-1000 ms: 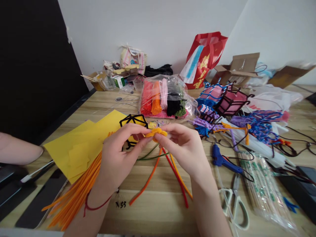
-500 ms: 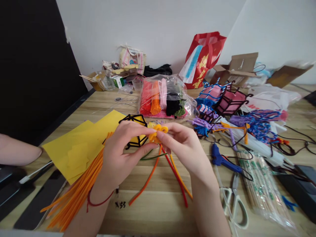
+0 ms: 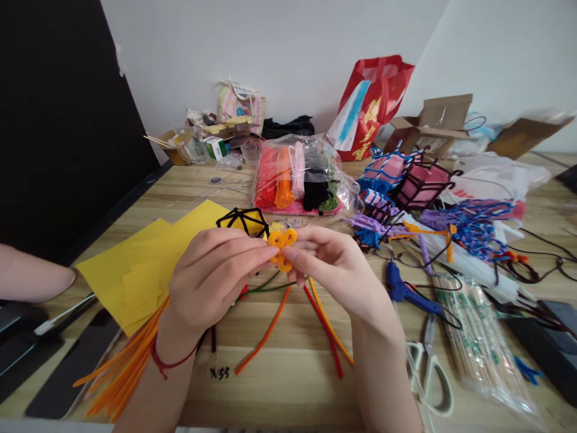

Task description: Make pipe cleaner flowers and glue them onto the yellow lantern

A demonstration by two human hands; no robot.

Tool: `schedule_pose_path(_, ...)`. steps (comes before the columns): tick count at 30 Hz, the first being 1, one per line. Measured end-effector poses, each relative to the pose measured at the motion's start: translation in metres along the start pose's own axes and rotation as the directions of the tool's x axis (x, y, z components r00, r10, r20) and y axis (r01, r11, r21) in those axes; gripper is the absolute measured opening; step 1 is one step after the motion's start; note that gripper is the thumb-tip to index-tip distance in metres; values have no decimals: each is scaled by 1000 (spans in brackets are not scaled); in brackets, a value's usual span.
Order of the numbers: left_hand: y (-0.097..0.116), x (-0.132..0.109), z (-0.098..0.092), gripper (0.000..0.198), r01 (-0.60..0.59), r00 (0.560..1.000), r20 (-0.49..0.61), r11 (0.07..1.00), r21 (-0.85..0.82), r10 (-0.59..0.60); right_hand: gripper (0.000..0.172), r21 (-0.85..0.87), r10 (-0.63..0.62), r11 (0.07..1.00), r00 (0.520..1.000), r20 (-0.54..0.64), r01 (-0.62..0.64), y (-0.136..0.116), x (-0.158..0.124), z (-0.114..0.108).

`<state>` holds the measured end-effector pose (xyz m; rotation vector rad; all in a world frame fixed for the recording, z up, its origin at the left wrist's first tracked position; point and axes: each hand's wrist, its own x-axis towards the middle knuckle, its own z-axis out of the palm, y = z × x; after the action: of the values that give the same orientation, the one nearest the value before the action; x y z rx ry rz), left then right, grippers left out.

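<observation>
Head view. The left hand (image 3: 216, 282) and the right hand (image 3: 336, 270) meet above the light wooden table (image 3: 288, 391). Each has its fingers curled and pinches, between thumb and forefinger tips, the orange looped pipe-cleaner piece (image 3: 282, 246). The piece is held clear of the table, between the two hands and just in front of the black-wire lantern frame backed with yellow paper (image 3: 243, 221).

Containers: the clear plastic bag (image 3: 336, 162), lying behind the hands, holds separate bundles of red, orange, pink, black and green pipe cleaners. The red paper gift bag (image 3: 387, 84) stands against the wall with a blue-and-white flat item (image 3: 354, 117) showing at its mouth. The open brown cardboard box (image 3: 446, 111) sits to its right; its contents cannot be made out. The clear plastic packet of bamboo skewers (image 3: 496, 385) lies at the right, beside the white-handled scissors (image 3: 430, 373) and the blue glue gun (image 3: 406, 291).

Loose on the table: yellow paper sheets (image 3: 148, 258) and a sheaf of straight orange pipe cleaners (image 3: 130, 361) under the left forearm. Another person's forearm (image 3: 31, 276) rests at the left edge.
</observation>
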<state>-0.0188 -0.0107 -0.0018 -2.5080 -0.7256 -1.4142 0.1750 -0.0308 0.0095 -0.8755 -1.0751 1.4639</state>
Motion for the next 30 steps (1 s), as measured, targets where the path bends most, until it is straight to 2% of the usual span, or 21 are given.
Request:
schedule_pose_path(6, -2, -10, -3, 42, -38, 999, -20, 993, 112, 41, 22, 21, -46, 999, 997, 56, 45, -2, -2, 0)
schedule_pose_path(11, -1, -8, 4, 23, -83, 987, -123, 979, 188, 107, 21, 16, -91, 996, 995, 44, 90, -1, -5, 2)
schedule_pose_path(14, 3, -5, 7, 18, 4, 990, -141, 992, 128, 14, 20, -8, -147, 989, 989, 24, 148, 1, -7, 5)
schedule_pose_path(17, 13, -1, 8, 18, 173, 980, -96, 984, -38, -176, 14, -56, -232, 971, 973, -14, 231, 3, -8, 9)
schedule_pose_path(20, 24, 1, 8, 10, 402, 908, -37, 893, -202, -417, 8, -83, -295, 954, 954, -55, 290, 5, -9, 13)
schedule_pose_path(22, 31, 3, 8, 3, 542, 826, 16, 786, -299, -563, 8, -100, -310, 948, 948, -64, 303, 6, -9, 15)
schedule_pose_path(23, 33, 5, 8, 6, 595, 784, 51, 726, -346, -618, 8, -115, -317, 944, 946, -63, 308, 7, -9, 15)
schedule_pose_path(27, 36, 9, 7, 16, 705, 648, 143, 519, -483, -748, 7, -199, -351, 920, 936, -32, 338, 13, -8, 16)
schedule_pose_path(30, 32, 11, 6, 23, 738, 587, 197, 419, -529, -785, 8, -219, -384, 903, 923, -22, 371, 16, -7, 17)
